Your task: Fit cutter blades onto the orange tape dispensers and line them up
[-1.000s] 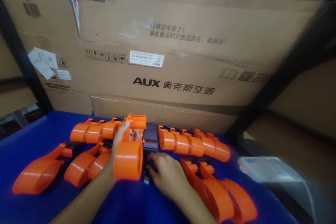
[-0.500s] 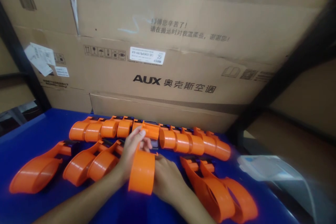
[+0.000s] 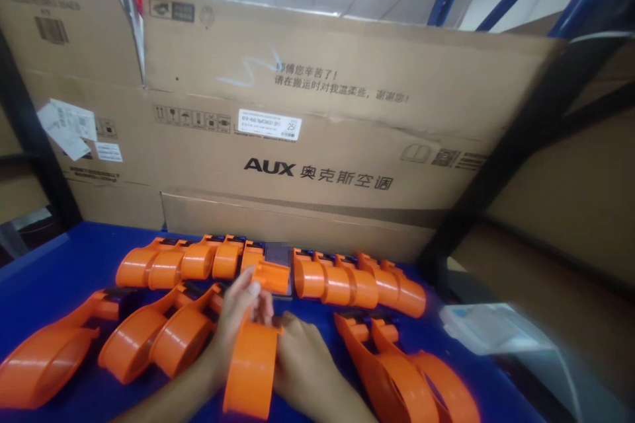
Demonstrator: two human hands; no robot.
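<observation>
An orange plastic tape dispenser [image 3: 249, 370] is held up over the blue tabletop, its wide ring hanging down and its ribbed head [image 3: 272, 277] on top. My left hand [image 3: 241, 307] closes round the neck just under the head, thumb pressed against it. On the ring's other side my right hand [image 3: 300, 350] is curled against the dispenser; the ring hides its fingertips. Behind the head lies a dark flat rectangular object [image 3: 278, 254], partly covered. Similar dispensers [image 3: 166, 269] with dark ends stand in a back row on both sides of it.
More orange dispensers lie in front, at left [image 3: 49, 363] and at right [image 3: 401, 370]. A large cardboard sheet [image 3: 317, 152] stands upright behind the blue table [image 3: 74, 244]. A black frame post [image 3: 461, 211] and a whitish plastic case [image 3: 491, 329] are at the right.
The camera view has tilted upward, so the cardboard and table sit lower in the picture. Both hands keep the same grip on the dispenser.
</observation>
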